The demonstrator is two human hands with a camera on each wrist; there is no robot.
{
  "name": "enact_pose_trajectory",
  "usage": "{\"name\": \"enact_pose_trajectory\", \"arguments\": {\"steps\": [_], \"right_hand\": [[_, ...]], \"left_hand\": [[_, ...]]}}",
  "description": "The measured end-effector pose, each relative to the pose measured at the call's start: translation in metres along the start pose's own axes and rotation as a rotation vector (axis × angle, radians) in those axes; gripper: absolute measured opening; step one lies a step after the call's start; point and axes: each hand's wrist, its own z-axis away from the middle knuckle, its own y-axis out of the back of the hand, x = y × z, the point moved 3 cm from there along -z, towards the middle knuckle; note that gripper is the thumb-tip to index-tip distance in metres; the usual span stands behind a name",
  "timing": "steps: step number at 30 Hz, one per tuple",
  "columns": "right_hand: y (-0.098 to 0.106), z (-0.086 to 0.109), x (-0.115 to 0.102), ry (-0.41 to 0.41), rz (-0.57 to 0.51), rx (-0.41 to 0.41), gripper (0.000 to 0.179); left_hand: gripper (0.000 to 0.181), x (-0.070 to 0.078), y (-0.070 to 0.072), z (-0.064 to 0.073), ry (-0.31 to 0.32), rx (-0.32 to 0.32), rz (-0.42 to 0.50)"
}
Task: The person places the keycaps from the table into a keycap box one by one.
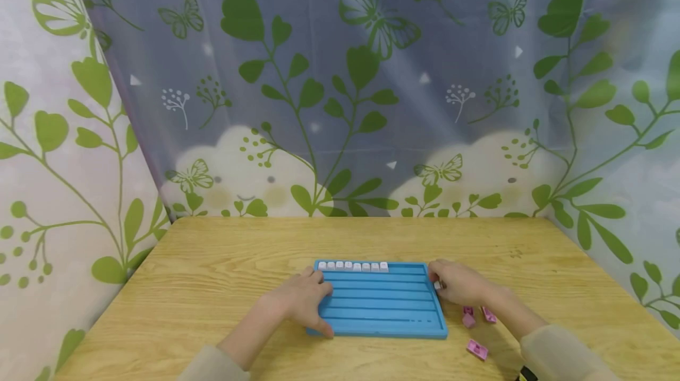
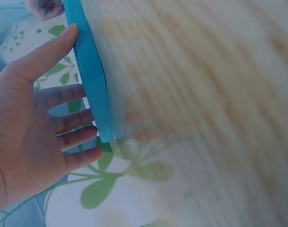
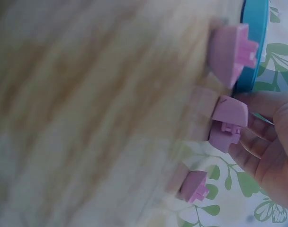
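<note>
On the evidence, the step in hand is appearing to be the filling of the top row of the blue tray (image 1: 377, 295) with white keys (image 1: 348, 266); the next move is calling, in judgement, for a sure pinch on the loose white key (image 1: 438, 286), then a lift over the rim and a square setting at the right-hand end of the row, without nudging its neighbours.

The left hand (image 1: 304, 298) is bracing the tray at its left side; its fingers are lying loosely extended against the edge, with the thumb touching the near left corner area, and they are not wrapping round anything. The right hand (image 1: 459, 282) is resting at the upper right edge of the tray, fingers bent, with the loose white key just beneath them; the key is largely hidden there, so whether it is being gripped cannot be told.

The tray is lying flat on the wooden table (image 1: 239, 245), between the two hands; its floor is running in long parallel channels divided by low ridges; eight white keys are standing side by side from the upper left corner, the line ending short of the right rim. Pink keys (image 1: 477, 349) are lying scattered to the right of the tray, below the right hand; some are showing their undersides and stems.
</note>
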Motion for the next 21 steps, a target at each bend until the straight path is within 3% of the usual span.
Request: {"name": "enact_pose_trajectory", "arguments": {"steps": [8,17,21], "right_hand": [[0.007,0.001,-0.002,0.059,0.052,0.071,0.014],[0.018,-0.006,-0.006,0.156,0.074,0.196,0.02],[0.021,-0.011,-0.011,0.15,0.058,0.246,0.016]], "left_hand": [[0.075,0.001,0.001,0.0,-0.004,-0.006,-0.005],[0.076,0.002,0.001,0.001,0.004,-0.008,-0.012],[0.077,0.001,0.001,0.0,0.01,-0.015,0.002]]}}
